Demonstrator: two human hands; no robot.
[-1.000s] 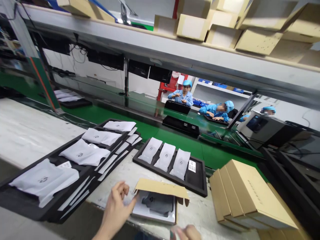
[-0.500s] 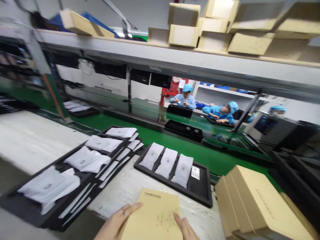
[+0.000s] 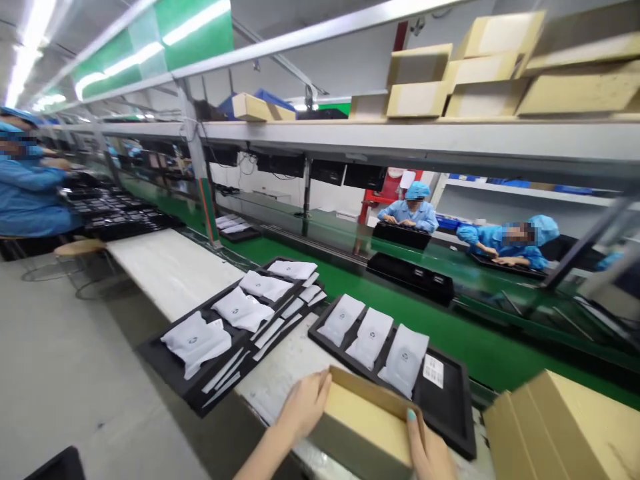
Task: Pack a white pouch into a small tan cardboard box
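Observation:
A closed brown cardboard box (image 3: 367, 420) is tilted up at the near edge of the white bench (image 3: 170, 267). My left hand (image 3: 303, 407) grips its left end, fingers curled over the top corner. My right hand (image 3: 430, 453) clasps its right side, thumb on the face. Just behind the box lies a black tray (image 3: 453, 407) with three white pouches (image 3: 373, 337) and a label. To the left a longer black tray (image 3: 165, 363) carries several white pouches and strips.
Brown boxes (image 3: 565, 427) are stacked at the right. A green conveyor (image 3: 440, 333) runs behind the bench, and people in blue work beyond it and at far left. A shelf (image 3: 400, 137) overhead carries more boxes. A stool (image 3: 80, 248) stands on the grey floor at left.
The open box was shut and then lifted and tilted on edge between both hands. My view swung up and left, bringing the floor and a person at far left into sight.

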